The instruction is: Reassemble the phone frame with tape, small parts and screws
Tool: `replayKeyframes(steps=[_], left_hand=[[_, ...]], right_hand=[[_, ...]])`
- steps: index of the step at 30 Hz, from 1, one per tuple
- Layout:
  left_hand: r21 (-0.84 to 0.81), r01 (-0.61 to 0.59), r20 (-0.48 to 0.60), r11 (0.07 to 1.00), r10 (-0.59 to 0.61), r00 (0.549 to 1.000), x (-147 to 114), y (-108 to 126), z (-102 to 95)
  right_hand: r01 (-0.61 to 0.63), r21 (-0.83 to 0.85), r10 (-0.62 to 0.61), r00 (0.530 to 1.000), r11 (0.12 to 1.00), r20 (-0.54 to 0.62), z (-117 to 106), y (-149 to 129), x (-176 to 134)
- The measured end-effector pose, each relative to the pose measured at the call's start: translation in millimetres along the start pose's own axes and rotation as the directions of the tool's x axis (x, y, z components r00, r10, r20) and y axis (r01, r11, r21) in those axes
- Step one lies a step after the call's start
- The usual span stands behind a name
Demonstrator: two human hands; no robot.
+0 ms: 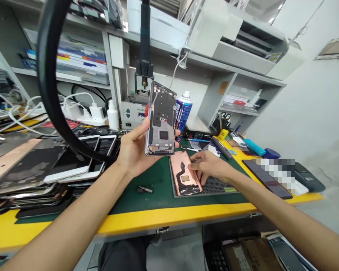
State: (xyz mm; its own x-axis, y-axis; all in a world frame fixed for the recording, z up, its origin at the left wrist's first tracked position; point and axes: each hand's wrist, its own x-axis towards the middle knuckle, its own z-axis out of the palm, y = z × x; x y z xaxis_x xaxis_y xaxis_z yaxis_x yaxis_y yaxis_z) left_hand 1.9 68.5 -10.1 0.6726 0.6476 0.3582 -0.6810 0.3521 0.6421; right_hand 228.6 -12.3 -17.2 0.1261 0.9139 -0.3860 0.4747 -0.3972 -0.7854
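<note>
My left hand [135, 148] is closed around a grey phone frame [162, 120], held upright above the bench with its bare inner side facing me. Below and to the right, a copper-backed phone screen [182, 156] with a black flex cable lies on a dark perforated mat [220, 185]. My right hand [203, 164] has its fingers curled on the screen's right edge, gripping it. Some fingertips are hidden behind the screen's side. Two small dark metal pieces [145, 189] lie on the green work mat [158, 201], left of the screen.
Stacked phone screens [25, 169] fill the bench's left side. A thick black hose [43, 75] arcs across the left foreground. Behind the phone frame stand a blue spray can [183, 109] and a control box [132, 113]. A black phone [267, 178] lies at right.
</note>
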Motion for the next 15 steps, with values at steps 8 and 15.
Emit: replayKeyframes(steps=[8,15], left_hand=[[0.108,-0.047,-0.125,0.993,0.060,0.990,3.2,-7.9,10.8],[0.232,-0.123,-0.204,0.965,0.171,0.964,7.9,-17.0,6.4]], right_hand=[[0.048,-0.266,-0.043,0.999,0.963,0.025,-15.1,-5.9,9.6],[0.540,-0.425,-0.461,0.841,0.727,0.282,-30.4,-11.1,1.4]])
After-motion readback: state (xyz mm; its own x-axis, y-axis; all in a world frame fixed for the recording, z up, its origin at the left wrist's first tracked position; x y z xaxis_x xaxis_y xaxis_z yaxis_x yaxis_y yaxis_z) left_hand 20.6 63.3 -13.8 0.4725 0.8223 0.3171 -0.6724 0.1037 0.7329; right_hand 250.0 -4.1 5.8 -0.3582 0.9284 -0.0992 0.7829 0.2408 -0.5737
